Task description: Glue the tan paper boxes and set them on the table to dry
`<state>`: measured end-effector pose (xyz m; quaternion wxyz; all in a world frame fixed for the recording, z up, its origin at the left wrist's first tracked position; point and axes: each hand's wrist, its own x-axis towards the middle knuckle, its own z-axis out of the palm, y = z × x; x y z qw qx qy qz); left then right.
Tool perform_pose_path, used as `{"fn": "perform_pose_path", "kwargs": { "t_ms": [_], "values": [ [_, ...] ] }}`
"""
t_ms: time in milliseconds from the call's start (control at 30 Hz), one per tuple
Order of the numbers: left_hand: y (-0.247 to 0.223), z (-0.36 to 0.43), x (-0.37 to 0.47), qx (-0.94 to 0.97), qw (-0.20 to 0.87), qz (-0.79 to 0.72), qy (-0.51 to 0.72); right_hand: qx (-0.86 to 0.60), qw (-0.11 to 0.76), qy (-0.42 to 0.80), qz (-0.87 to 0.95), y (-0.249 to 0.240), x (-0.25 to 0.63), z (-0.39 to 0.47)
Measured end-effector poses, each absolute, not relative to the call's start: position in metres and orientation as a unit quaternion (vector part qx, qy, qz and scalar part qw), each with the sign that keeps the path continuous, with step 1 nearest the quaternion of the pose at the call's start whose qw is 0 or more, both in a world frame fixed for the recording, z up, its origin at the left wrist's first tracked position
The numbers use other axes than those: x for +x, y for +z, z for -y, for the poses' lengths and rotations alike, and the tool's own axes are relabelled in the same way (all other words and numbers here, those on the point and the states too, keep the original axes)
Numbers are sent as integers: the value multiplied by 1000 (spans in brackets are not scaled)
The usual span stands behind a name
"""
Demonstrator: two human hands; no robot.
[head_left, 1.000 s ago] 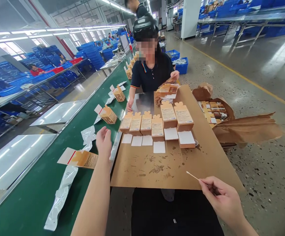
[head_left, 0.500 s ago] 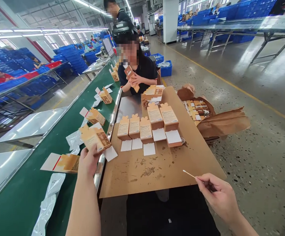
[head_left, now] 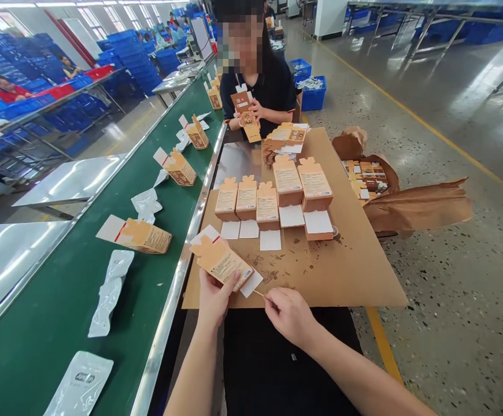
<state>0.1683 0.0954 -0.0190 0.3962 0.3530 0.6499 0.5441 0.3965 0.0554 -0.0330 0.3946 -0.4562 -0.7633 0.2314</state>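
My left hand [head_left: 215, 297] is closed around a small brown-and-tan carton [head_left: 223, 260], tilted over the table edge with its flaps out. Between the thumb and fingers of my right hand [head_left: 292, 318] is a cotton swab [head_left: 258, 293], a thin stick whose far end is hidden at the carton's white flap [head_left: 252, 282]. Just beyond stand several similar cartons in a row, among them a front one [head_left: 267, 207], their white flaps lying toward me on the brown cardboard sheet [head_left: 347, 271].
Along the left runs a green conveyor belt [head_left: 147, 289] with open cartons [head_left: 154, 237] and silver pouches [head_left: 109, 292]. Across the table a co-worker [head_left: 273, 86] holds a flattened carton [head_left: 247, 112] beside a carton stack [head_left: 284, 138]. A paper-wrapped bundle [head_left: 364, 179] lies at right.
My left hand has brought the carton right, off the belt's edge and over the table. My right hand has moved left with the swab to the carton's flap. Belt items have shifted.
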Motion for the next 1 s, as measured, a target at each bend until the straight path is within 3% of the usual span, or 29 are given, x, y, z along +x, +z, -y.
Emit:
{"fn": "perform_pose_path", "kwargs": {
  "t_ms": [300,600,867,1000],
  "values": [
    [-15,-89,165,385,415,-643,517,-472,389,229,757,-37,406,-70],
    [-36,-60,188,443,240,-726,468,-556,439,294,642,-10,468,-39],
    [-36,-61,191,472,217,-726,450,-563,448,345,603,1,470,-36],
    [-10,-73,137,397,201,-743,500,-563,466,342,591,2,480,-36]
  ]
}}
